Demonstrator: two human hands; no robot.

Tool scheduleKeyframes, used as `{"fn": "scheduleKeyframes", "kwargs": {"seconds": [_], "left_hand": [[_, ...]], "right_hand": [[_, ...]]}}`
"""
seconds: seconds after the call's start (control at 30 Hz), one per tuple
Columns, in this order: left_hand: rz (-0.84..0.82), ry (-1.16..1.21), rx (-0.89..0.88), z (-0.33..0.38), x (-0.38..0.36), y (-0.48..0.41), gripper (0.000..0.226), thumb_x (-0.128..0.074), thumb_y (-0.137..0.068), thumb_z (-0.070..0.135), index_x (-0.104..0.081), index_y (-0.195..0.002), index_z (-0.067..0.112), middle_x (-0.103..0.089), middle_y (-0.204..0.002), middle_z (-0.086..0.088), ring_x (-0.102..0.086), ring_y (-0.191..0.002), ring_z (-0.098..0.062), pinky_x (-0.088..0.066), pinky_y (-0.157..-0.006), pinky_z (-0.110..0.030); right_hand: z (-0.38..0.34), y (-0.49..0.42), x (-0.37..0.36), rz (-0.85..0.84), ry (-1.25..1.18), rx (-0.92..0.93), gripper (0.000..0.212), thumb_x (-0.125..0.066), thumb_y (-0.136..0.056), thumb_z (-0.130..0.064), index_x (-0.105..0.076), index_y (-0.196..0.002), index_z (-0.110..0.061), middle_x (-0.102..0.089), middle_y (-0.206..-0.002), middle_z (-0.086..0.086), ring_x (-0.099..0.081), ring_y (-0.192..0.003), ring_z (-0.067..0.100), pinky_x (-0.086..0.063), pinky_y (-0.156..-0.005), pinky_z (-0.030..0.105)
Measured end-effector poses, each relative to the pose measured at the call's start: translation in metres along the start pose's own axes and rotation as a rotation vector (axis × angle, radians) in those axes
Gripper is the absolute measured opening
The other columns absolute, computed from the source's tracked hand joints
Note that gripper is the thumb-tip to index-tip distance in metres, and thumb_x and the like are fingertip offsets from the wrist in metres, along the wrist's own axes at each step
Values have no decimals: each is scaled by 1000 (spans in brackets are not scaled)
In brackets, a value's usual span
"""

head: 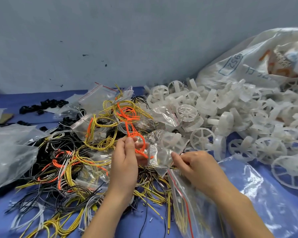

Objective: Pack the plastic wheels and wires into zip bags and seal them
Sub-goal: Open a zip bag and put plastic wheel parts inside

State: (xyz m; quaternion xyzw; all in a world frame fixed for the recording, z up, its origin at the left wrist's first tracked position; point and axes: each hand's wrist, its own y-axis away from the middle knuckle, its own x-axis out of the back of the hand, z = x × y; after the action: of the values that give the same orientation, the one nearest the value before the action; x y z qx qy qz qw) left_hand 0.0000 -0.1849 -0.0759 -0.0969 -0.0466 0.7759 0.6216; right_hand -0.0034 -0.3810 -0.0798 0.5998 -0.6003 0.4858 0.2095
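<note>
— Where are our hands?

— We have the left hand [126, 162] up over the wire tangle [67, 169], with thumb and fingers pinching a looped orange wire [139, 148]. The right hand [196, 167] is just beside it. Its fingertips are curled in and nipping the edge of a clear zip bag [159, 157].

— So neither hand is free?

— No, each one grips its own thing, and the bag hangs between them.

— What's in the bag?

— We see a white spoked wheel [169, 140] through the plastic, near the top. The orange loop lies against the bag's left side, but we cannot tell whether any of it is inside.

— And the rest of the stock?

— The heap of wheels [230, 117] covers the right of the blue counter [5, 102] and runs up to a white woven sack [239, 62] leaning on the wall. Yellow, black, white and orange wires sprawl across the middle and left. Spare zip bags [96, 95] with red strips lie among them, and another one [184, 194] is under our right wrist. Some black parts [41, 105] sit at the far left.
</note>
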Motion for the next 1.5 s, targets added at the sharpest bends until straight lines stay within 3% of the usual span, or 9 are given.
{"fn": "scheduleKeyframes", "kwargs": {"seconds": [0.2, 0.37, 0.57, 0.73, 1.0, 1.1, 1.27, 1.4, 1.5], "left_hand": [[-6, 164, 159, -4, 7, -9, 24, -48, -101, 28, -67, -98, 14, -69, -81, 0, -69, -68, -17, -56, -58, -27], [-102, 89, 144, -10, 3, -7, 24, -46, -102, 27, -63, -98, 10, -70, -85, -4, -71, -73, -20, -58, -64, -29], [-154, -28, 35, -17, 0, -2, 21, -45, -102, 34, -60, -97, 20, -73, -86, -5, -73, -83, -24, -60, -70, -34], [-168, -66, -9, -18, -1, -2, 20, -44, -102, 37, -60, -98, 25, -74, -87, -4, -74, -81, -22, -60, -70, -34], [30, 98, 4, -11, 4, -6, 23, -36, -105, 35, -52, -100, 19, -70, -86, -2, -72, -71, -28, -58, -57, -34], [105, 190, 24, -7, 11, -11, 22, -39, -104, 34, -55, -102, 19, -71, -82, -3, -72, -68, -27, -57, -57, -30], [151, 291, 68, -3, 14, -16, 20, -46, -102, 32, -61, -110, 21, -57, -79, -1, -65, -57, -12, -53, -52, -22], [130, 356, 115, -1, 16, -18, 23, -45, -103, 22, -60, -121, 21, -54, -84, 0, -61, -56, -8, -52, -51, -20], [126, 340, 127, -1, 16, -17, 23, -46, -102, 19, -61, -120, 21, -57, -82, 1, -61, -55, -7, -52, -51, -20]], "right_hand": [[4, -12, 1, 348, -98, -85, 48, -34, -97, -51, -41, -58, -25, -47, -57, -4, -43, -55, 16, -22, -59, 31], [-11, -7, -1, 476, -209, -136, 25, -41, -100, -50, -58, -100, -31, -48, -101, -13, -59, -74, 5, -46, -61, 28], [-40, -3, -17, 194, -273, -54, 48, -46, -86, -73, -68, -102, -34, -59, -77, -20, -58, -74, 0, -45, -61, 21], [-36, -5, -28, 190, -348, -89, 20, -63, -95, -42, -71, -86, -25, -59, -71, -15, -53, -66, 4, -42, -63, 27], [-30, -3, -29, 141, -486, -169, 24, -62, -95, -43, -69, -85, -22, -62, -70, -3, -59, -65, 17, -51, -66, 44], [-32, -5, -27, 123, -591, -199, 20, -65, -93, -42, -72, -85, -26, -64, -65, 0, -56, -55, 12, -48, -58, 35], [-39, -6, -23, 78, -663, -160, 34, -58, -92, -53, -57, -123, -41, -70, -89, -8, -65, -60, 6, -56, -66, 36], [-44, 4, -14, 260, -540, -79, 18, -50, -97, -52, -45, -113, -44, -59, -101, -25, -61, -60, 8, -46, -60, 27], [-50, 12, -5, 275, -397, 46, 16, -40, -96, -53, -49, -107, -44, -54, -100, -20, -56, -59, 12, -39, -55, 20]]}}
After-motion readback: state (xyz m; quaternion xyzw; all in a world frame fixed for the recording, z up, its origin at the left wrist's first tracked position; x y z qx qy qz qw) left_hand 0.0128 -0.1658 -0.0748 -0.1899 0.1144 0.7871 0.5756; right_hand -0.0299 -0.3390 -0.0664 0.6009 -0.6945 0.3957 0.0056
